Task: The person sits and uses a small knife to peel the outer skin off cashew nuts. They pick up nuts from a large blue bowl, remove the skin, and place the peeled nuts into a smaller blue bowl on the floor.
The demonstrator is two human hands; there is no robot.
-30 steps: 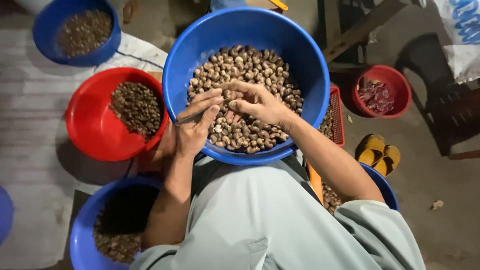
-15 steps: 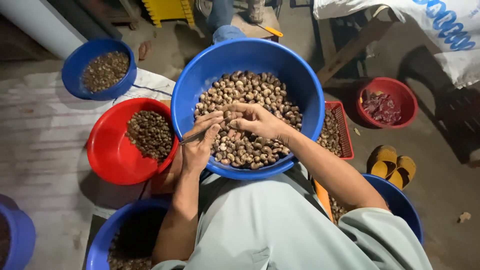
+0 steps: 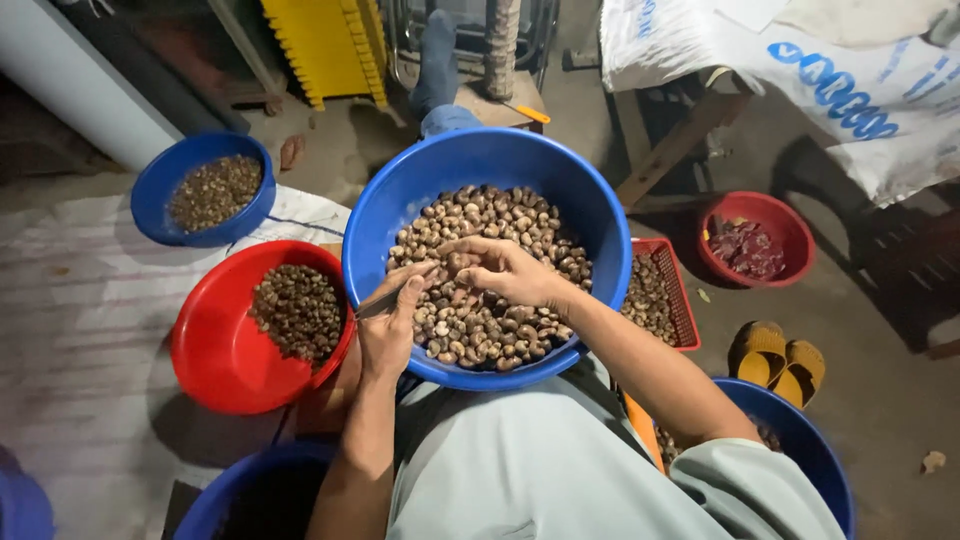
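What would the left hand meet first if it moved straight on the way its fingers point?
Probably the right hand: the left hand points up-right across the nuts toward it. Depth is unclear.

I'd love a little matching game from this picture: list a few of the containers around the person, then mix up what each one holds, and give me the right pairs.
Things:
1. large blue plastic basin on the lap
2. round red plastic bowl at the left
3. small red plastic bowl at the right
4. flat red mesh tray

Contents:
A. dark reddish pieces
B. pale nuts, partly hidden behind the basin
C. heap of brown nuts, both hands in it
D. small pile of dark brown nuts

Pairs: 1-C, 2-D, 3-A, 4-B
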